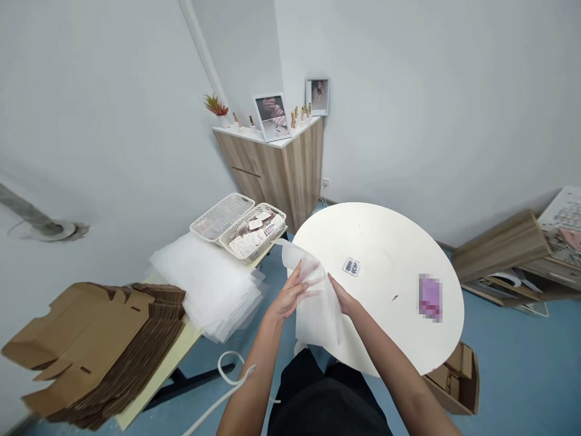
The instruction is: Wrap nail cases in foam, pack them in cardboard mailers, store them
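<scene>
A thin, translucent white foam sheet (318, 318) hangs upright over the near left part of the round white table (385, 236). My left hand (287, 298) grips it from the left, thumb on the near side and the other fingers showing through from behind. At its right edge, my right hand (342, 297) pinches the sheet; most of those fingers are hidden. Whether the sheet is a single layer or a pouch, I cannot tell. Beyond my right hand, a small clear case with dark blue pieces (351, 267) lies on the table.
A blurred-out purple item (430, 298) lies at the table's right. On the left side table are stacked white foam sheets (206, 281), flat brown cardboard boxes (100, 345), a filled basket (254, 233) and another basket (222, 217). A carton (472, 387) stands on the floor.
</scene>
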Demonstrator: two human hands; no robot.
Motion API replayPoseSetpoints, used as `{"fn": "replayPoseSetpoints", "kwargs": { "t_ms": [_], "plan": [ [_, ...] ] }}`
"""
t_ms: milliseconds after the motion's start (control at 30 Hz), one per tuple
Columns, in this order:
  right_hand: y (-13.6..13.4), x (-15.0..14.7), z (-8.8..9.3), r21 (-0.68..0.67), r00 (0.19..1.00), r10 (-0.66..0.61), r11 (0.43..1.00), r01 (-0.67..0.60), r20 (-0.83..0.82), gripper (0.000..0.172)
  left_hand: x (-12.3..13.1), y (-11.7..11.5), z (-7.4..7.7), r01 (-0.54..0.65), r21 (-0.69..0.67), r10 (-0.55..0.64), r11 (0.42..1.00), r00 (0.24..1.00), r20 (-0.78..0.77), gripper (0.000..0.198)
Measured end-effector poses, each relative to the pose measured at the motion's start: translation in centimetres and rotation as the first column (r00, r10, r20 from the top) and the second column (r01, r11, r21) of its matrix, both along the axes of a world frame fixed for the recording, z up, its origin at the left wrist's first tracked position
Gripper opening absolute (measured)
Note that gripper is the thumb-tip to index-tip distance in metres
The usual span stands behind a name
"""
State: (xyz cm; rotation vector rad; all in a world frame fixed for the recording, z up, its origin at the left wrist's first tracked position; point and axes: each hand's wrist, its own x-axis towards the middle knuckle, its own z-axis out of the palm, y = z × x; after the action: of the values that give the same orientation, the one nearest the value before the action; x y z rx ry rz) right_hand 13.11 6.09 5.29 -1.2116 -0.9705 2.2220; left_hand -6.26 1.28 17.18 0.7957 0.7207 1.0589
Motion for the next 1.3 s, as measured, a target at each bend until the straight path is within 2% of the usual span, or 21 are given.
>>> {"fn": "replayPoseSetpoints", "kwargs": {
  "t_ms": [67, 133, 167, 233, 267, 333, 367, 400, 467, 533, 567, 600, 667, 767, 867, 967, 1067, 1167, 1233, 1300],
  "plan": [
    [0.7, 0.0, 0.2, -0.063, 0.995, -0.035, 0.998, 0.029, -0.091, 0.06, 0.1, 1.0, -0.2, 0.04, 0.011, -0.04, 0.999, 0.999, 0.005, 0.076],
    [1.7, 0.3, 0.4, -0.055, 0.982, -0.183, 0.982, 0.18, -0.054, 0.051, -0.2, 1.6, -1.5, 0.04, 0.0, -0.04, 0.999, 0.999, -0.017, 0.077],
    [2.2, 0.6, 0.4, -0.002, 0.957, -0.29, 0.957, 0.29, -0.005, 0.048, -0.4, 1.8, -2.6, 0.028, -0.01, -0.028, 1.0, 0.999, -0.04, 0.078],
    [2.9, 1.2, 0.1, 0.158, 0.869, -0.488, 0.867, 0.472, 0.079, 0.049, -1.0, 1.9, -5.0, -0.005, -0.039, 0.001, 0.999, 0.993, -0.114, 0.086],
    [3.2, 1.4, -0.2, 0.249, 0.829, -0.549, 0.822, 0.512, 0.109, 0.048, -1.2, 2.0, -6.3, -0.022, -0.054, 0.013, 0.998, 0.986, -0.169, 0.09],
    [3.5, 1.8, -1.1, 0.42, 0.786, -0.596, 0.763, 0.491, 0.164, 0.039, -1.6, 2.1, -8.8, -0.077, -0.067, 0.049, 0.995, 0.938, -0.344, 0.094],
    [3.6, 1.8, -1.7, 0.493, 0.774, -0.601, 0.745, 0.45, 0.201, 0.034, -1.7, 2.2, -9.9, -0.125, -0.035, 0.093, 0.992, 0.872, -0.48, 0.095],
    [3.7, 1.8, -2.3, 0.556, 0.762, -0.601, 0.729, 0.399, 0.241, 0.031, -1.7, 2.2, -10.9, -0.152, 0.023, 0.133, 0.988, 0.774, -0.619, 0.095],
    [3.8, 1.6, -3.7, 0.651, 0.734, -0.599, 0.702, 0.29, 0.319, 0.031, -1.2, 2.2, -12.6, -0.139, 0.169, 0.216, 0.976, 0.505, -0.836, 0.093],
    [4.0, 1.3, -5.0, 0.709, 0.705, -0.587, 0.684, 0.17, 0.397, 0.037, -0.2, 2.0, -13.9, -0.018, 0.279, 0.275, 0.96, 0.236, -0.932, 0.086],
    [4.1, 1.2, -5.7, 0.725, 0.69, -0.572, 0.681, 0.1, 0.442, 0.041, 0.4, 1.8, -14.6, 0.072, 0.31, 0.299, 0.948, 0.131, -0.945, 0.082],
    [4.2, 1.1, -6.3, 0.733, 0.674, -0.553, 0.679, 0.024, 0.49, 0.045, 1.0, 1.6, -15.2, 0.171, 0.329, 0.326, 0.929, 0.05, -0.944, 0.079],
    [4.5, 1.0, -7.3, 0.724, 0.628, -0.506, 0.676, -0.137, 0.591, 0.052, 2.0, 1.2, -16.5, 0.349, 0.339, 0.38, 0.874, -0.054, -0.924, 0.076],
    [5.4, 1.2, -8.2, 0.667, 0.554, -0.434, 0.666, -0.335, 0.711, 0.059, 2.8, 0.8, -18.8, 0.512, 0.292, 0.401, 0.808, -0.116, -0.909, 0.072],
    [6.7, 2.2, -8.4, 0.617, 0.494, -0.392, 0.635, -0.466, 0.776, 0.063, 2.9, 0.9, -21.1, 0.554, 0.233, 0.369, 0.799, -0.147, -0.918, 0.07],
    [8.1, 4.0, -8.3, 0.597, 0.406, -0.439, 0.613, -0.516, 0.802, 0.067, 2.7, 1.0, -22.7, 0.556, 0.239, 0.392, 0.796, -0.173, -0.904, 0.069],
    [9.2, 6.4, -8.5, 0.548, 0.301, -0.459, 0.66, -0.514, 0.836, 0.076, 2.7, 1.4, -23.1, 0.563, 0.283, 0.449, 0.777, -0.18, -0.875, 0.069],
    [9.8, 8.6, -9.0, 0.471, 0.272, -0.385, 0.695, -0.543, 0.882, 0.082, 3.1, 2.3, -22.9, 0.567, 0.312, 0.482, 0.762, -0.175, -0.859, 0.069],
    [9.8, 9.8, -9.4, 0.476, 0.306, -0.364, 0.664, -0.577, 0.88, 0.077, 3.5, 3.1, -22.7, 0.564, 0.319, 0.486, 0.761, -0.171, -0.857, 0.069],
    [9.6, 10.9, -9.6, 0.533, 0.344, -0.408, 0.615, -0.581, 0.846, 0.07, 4.1, 4.1, -22.7, 0.564, 0.322, 0.486, 0.76, -0.165, -0.858, 0.068]
  ]
}}
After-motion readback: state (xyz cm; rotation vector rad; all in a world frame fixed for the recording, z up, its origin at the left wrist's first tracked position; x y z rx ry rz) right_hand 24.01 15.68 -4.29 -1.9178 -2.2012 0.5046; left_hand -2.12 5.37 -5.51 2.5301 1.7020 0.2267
